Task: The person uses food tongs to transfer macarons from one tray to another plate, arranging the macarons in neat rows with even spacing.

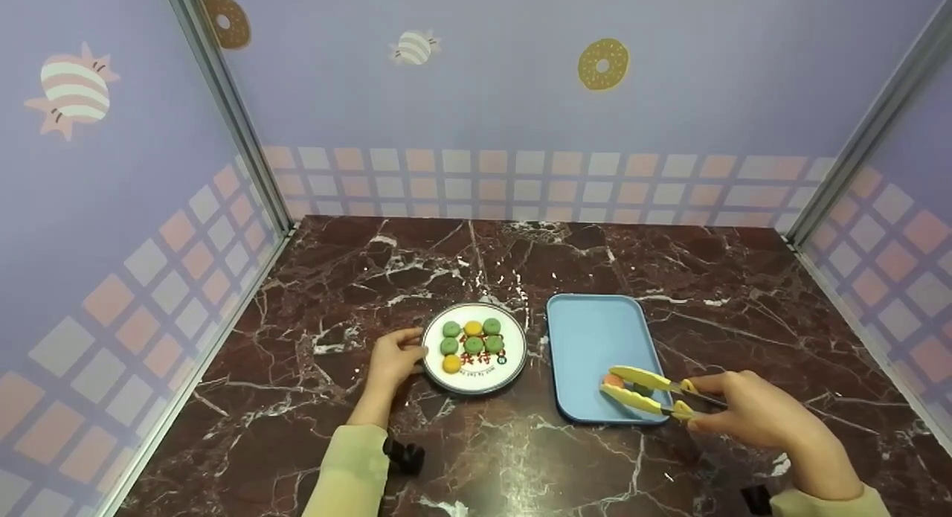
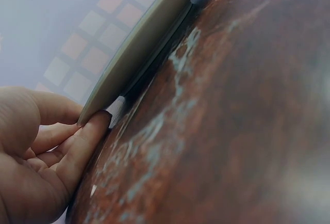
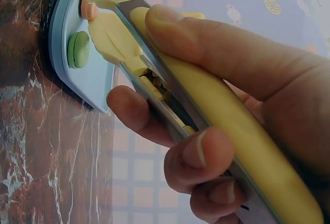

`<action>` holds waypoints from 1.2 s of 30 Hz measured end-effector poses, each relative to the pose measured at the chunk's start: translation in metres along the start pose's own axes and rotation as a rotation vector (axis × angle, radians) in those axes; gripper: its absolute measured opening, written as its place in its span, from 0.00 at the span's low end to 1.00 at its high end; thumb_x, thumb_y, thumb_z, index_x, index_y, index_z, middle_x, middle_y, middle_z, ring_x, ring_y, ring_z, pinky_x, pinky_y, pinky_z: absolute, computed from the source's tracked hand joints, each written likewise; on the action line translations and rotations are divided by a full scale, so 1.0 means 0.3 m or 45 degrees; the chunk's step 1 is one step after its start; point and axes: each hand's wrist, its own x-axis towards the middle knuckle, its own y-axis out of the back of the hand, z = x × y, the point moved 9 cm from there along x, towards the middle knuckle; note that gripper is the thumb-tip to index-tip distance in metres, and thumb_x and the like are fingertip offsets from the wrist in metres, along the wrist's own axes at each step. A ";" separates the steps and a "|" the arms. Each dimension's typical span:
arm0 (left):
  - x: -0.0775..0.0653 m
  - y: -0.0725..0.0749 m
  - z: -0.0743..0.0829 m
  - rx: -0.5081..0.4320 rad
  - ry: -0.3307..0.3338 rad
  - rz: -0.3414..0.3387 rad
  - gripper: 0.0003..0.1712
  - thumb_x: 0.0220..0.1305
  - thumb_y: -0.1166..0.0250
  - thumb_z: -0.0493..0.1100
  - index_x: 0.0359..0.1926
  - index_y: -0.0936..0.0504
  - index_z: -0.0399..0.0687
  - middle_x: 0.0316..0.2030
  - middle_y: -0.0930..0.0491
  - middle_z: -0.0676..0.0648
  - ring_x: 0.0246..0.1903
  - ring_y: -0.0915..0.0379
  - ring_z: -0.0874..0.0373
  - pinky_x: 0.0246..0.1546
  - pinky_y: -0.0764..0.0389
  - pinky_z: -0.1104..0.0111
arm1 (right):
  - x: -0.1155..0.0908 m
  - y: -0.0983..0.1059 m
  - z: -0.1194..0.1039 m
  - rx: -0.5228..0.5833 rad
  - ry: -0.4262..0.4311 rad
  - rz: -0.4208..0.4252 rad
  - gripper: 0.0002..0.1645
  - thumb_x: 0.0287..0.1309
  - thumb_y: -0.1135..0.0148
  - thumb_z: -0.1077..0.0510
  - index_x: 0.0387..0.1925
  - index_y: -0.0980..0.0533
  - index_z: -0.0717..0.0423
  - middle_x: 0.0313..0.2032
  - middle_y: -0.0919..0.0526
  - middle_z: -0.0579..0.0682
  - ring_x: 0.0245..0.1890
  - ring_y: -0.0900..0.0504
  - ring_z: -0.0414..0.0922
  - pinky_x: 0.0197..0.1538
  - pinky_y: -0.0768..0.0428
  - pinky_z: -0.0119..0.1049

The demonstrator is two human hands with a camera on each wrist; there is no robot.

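My left hand (image 1: 392, 359) pinches the left rim of a round white plate (image 1: 483, 383) between thumb and fingers, as the left wrist view also shows. Several green macarons (image 1: 474, 345) and two yellow macarons (image 1: 451, 364) lie on the plate in rows. In my right hand (image 1: 758, 413) is a pair of yellow tongs (image 3: 221, 115), gripped by the handles. Their spread tips reach over the near part of a blue tray (image 1: 595, 327), on either side of an orange macaron (image 3: 88, 9). Whether the tips touch it I cannot tell. Beside it sits a green macaron (image 3: 78, 49), partly covered by the tongs in the head view.
Plate and tray stand side by side on a dark red marbled table (image 1: 461, 457), a narrow gap between them. Purple panels (image 1: 491, 78) with sweets and checks printed on them enclose the table at the back, left and right.
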 end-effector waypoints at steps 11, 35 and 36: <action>-0.002 0.004 0.003 -0.013 -0.003 0.003 0.27 0.58 0.36 0.28 0.60 0.21 0.26 0.52 0.19 0.27 0.38 0.17 0.53 0.31 0.08 0.65 | 0.002 0.011 -0.018 -0.056 0.047 0.023 0.37 0.57 0.25 0.46 0.62 0.21 0.64 0.49 0.10 0.56 0.24 0.23 0.31 0.27 0.26 0.28; -0.005 0.007 0.011 0.038 -0.016 0.015 0.25 0.61 0.35 0.29 0.60 0.20 0.27 0.52 0.18 0.28 0.38 0.17 0.54 0.30 0.09 0.67 | 0.101 0.044 -0.184 -0.198 0.216 0.127 0.36 0.56 0.25 0.44 0.60 0.19 0.61 0.48 0.10 0.56 0.23 0.24 0.28 0.32 0.21 0.31; -0.005 0.007 0.011 0.035 -0.016 0.015 0.25 0.61 0.35 0.29 0.60 0.20 0.27 0.51 0.18 0.28 0.38 0.17 0.54 0.30 0.09 0.67 | 0.109 0.043 -0.195 -0.213 0.221 0.128 0.36 0.56 0.25 0.44 0.60 0.19 0.60 0.48 0.10 0.56 0.27 0.20 0.30 0.34 0.17 0.33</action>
